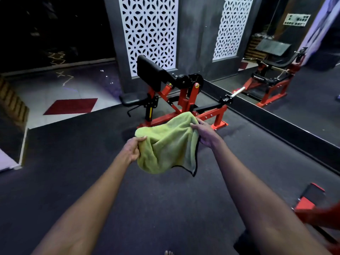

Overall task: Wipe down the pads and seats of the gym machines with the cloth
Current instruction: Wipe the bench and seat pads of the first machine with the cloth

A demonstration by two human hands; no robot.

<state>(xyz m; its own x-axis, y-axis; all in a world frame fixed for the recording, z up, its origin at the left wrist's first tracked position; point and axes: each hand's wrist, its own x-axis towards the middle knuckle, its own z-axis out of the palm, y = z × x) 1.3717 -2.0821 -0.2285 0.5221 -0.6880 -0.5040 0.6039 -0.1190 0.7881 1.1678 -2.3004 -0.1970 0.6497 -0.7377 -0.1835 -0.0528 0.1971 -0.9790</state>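
Centre of frame: green cloth (165,146), judged light, soft and limp, sags between left hand (132,149) and right hand (203,134), each gripping an opposite edge; bunching it would suit wiping the pad (150,71) above.

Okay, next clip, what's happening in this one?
A person holds a green cloth up in front of them, left hand and right hand each gripping an edge. Ahead stands a red-framed machine with a black pad and seat, beside a wall mirror. The cloth touches neither yet, so wiping this machine has not begun.
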